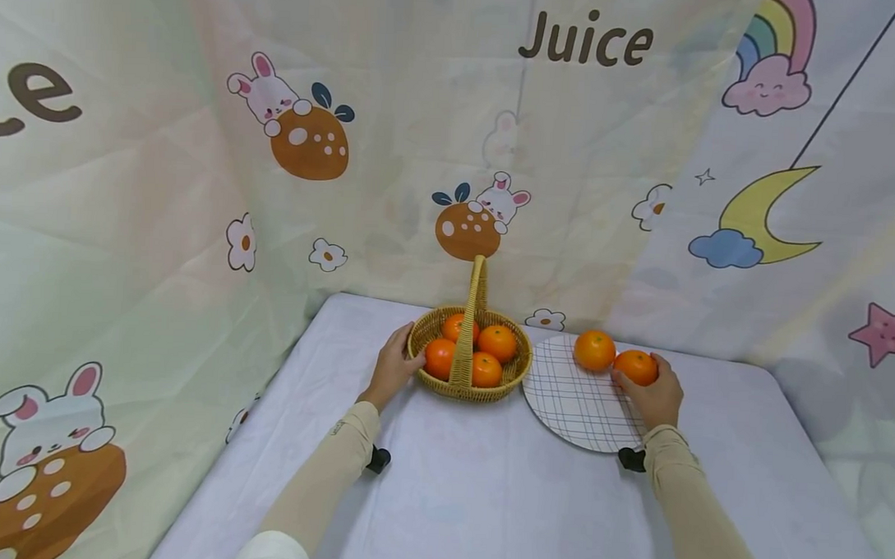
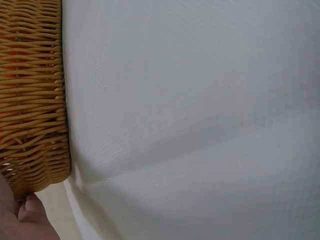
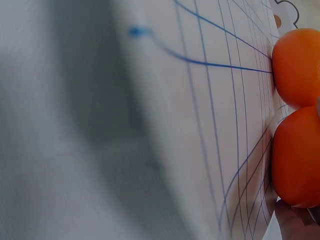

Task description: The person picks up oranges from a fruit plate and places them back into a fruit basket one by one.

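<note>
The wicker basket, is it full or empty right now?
Partly full. The wicker basket stands upright holding four oranges, while two more oranges sit on the checked plate beside it.

A basket (image 1: pixel 465 377) of tightly woven tan wicker, rough and ribbed, holds smooth oranges (image 1: pixel 474 352) with a faint sheen. At its 3 o'clock lies a flat matt plate (image 1: pixel 576 407), white with thin printed grid lines, carrying two more oranges (image 1: pixel 615 358) with a dull sheen. The counter (image 1: pixel 484 503) wears a matt, finely textured white cloth, lightly creased. Soft printed fabric (image 1: pixel 162 179) hangs behind.
</note>
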{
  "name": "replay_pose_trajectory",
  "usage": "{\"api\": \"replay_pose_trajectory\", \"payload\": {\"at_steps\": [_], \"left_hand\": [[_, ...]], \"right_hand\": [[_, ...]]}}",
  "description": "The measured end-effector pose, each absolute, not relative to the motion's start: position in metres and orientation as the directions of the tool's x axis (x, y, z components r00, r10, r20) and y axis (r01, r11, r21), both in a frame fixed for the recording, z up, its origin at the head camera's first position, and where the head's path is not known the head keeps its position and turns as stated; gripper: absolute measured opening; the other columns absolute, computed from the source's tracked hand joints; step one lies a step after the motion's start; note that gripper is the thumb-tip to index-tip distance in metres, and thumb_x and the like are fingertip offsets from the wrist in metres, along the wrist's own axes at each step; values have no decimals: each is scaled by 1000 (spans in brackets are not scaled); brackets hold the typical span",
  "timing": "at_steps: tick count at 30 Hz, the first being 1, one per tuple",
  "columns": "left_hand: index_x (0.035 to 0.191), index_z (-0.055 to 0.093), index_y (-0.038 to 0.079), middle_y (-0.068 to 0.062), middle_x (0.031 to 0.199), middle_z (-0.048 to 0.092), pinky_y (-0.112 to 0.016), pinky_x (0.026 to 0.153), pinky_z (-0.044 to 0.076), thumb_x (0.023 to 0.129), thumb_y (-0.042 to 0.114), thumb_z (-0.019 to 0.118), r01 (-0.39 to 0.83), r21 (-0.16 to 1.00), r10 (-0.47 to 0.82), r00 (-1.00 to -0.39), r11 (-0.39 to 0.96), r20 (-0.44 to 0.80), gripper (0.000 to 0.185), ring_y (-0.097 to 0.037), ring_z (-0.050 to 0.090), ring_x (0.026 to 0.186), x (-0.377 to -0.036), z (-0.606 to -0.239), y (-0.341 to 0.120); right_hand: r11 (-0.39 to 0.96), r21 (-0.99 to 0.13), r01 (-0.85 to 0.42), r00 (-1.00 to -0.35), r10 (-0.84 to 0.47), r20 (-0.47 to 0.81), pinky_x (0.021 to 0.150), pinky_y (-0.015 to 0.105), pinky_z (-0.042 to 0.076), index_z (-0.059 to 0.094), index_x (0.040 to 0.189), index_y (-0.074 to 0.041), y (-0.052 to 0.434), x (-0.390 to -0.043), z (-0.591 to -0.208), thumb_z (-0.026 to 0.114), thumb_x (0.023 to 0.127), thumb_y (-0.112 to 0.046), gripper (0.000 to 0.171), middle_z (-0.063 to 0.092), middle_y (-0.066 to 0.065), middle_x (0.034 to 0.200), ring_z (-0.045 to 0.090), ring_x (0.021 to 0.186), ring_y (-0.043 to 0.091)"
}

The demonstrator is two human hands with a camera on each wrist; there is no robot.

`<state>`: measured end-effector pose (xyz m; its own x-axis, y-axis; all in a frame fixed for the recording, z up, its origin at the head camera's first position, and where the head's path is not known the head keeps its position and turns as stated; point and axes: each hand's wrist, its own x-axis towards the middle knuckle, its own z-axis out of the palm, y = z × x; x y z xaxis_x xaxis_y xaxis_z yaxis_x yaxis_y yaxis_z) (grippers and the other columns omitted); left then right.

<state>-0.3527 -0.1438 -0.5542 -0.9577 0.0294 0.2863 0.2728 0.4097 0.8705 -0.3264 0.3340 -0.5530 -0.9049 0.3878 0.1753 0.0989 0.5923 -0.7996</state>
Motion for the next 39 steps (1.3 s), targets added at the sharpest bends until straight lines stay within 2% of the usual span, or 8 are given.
{"api": "replay_pose_trajectory", "payload": {"at_steps": [13, 27, 32, 39], "left_hand": [[148, 37, -2, -18, 147, 40, -38, 108, 39, 86, 8, 68, 281, 875, 34, -956, 395, 292, 70, -30, 42, 134, -354, -552, -142], [148, 37, 1, -17, 148, 40, -36, 108, 39, 86, 9, 68, 260, 873, 34, -962, 412, 270, 70, -28, 41, 134, -352, -552, -142], [149, 36, 3, -15, 149, 39, -35, 109, 39, 88, 9, 68, 246, 870, 33, -966, 427, 257, 70, -26, 40, 135, -351, -551, -143], [149, 36, 2, -14, 148, 39, -35, 109, 39, 88, 11, 69, 235, 869, 29, -968, 436, 248, 70, -25, 40, 135, -351, -551, -143]], "right_hand": [[617, -784, 73, -906, 369, 206, 109, 57, 34, 30, 150, 0, 338, -327, -553, 76, 84, -39, 90, 41, 29, 143, 41, 127, 45], [603, -793, 89, -912, 370, 179, 109, 57, 33, 28, 152, -1, 342, -315, -551, 72, 84, -46, 92, 40, 28, 145, 40, 128, 44], [616, -788, 19, -902, 351, 253, 109, 57, 34, 32, 151, -3, 337, -317, -546, 74, 85, -41, 87, 42, 24, 145, 41, 128, 42], [623, -770, -135, -865, 305, 398, 101, 56, 43, 40, 146, -3, 315, -322, -524, 78, 83, -31, 79, 47, 22, 140, 46, 124, 38]]}}
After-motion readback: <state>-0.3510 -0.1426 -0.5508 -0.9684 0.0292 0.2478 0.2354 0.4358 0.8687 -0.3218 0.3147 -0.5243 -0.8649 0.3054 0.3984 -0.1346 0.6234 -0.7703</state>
